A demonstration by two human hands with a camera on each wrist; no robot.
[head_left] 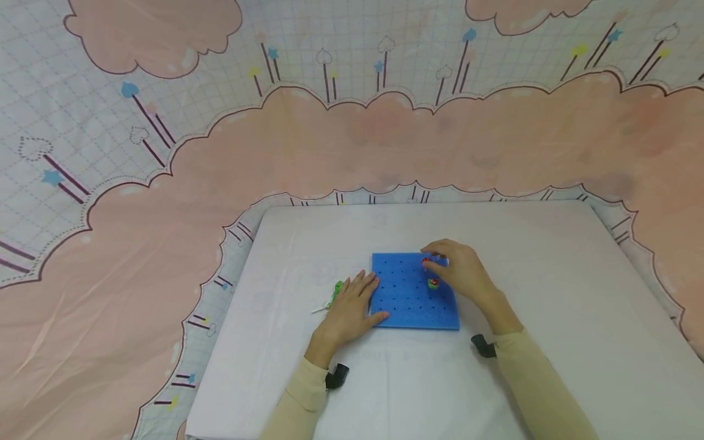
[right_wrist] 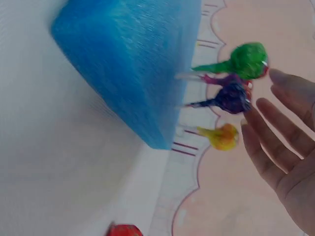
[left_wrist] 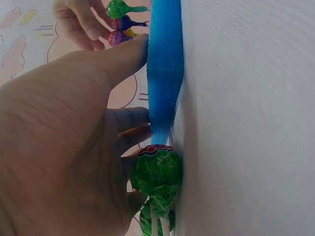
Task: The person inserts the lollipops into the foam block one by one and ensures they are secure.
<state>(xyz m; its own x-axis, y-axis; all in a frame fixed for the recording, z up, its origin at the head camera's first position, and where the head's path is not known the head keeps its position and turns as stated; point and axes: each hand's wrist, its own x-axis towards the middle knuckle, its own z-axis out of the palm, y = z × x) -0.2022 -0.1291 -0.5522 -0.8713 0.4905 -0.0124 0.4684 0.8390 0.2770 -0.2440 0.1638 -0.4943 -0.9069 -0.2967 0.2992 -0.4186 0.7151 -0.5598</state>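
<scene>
A blue foam block (head_left: 407, 311) with rows of small holes lies on the white table. My left hand (head_left: 348, 308) rests on its left edge, fingers straight. Green-wrapped lollipops (left_wrist: 157, 172) lie on the table beside that hand, partly hidden by it in the head view. Over the block's far right part is my right hand (head_left: 462, 269), fingers extended and fingertips close to the lollipop heads. There, a green lollipop (right_wrist: 250, 60), a dark blue lollipop (right_wrist: 231, 98), a yellow lollipop (right_wrist: 224, 136) and a partly hidden purple-pink one stand with sticks in the block. Whether the fingertips touch one is unclear.
The white-covered table (head_left: 308, 244) extends around the block. A red wrapped piece (right_wrist: 125, 230) shows at the bottom of the right wrist view. Black wrist devices (head_left: 337, 376) sit near both beige sleeves. Behind hangs a patterned cloth (head_left: 385, 146).
</scene>
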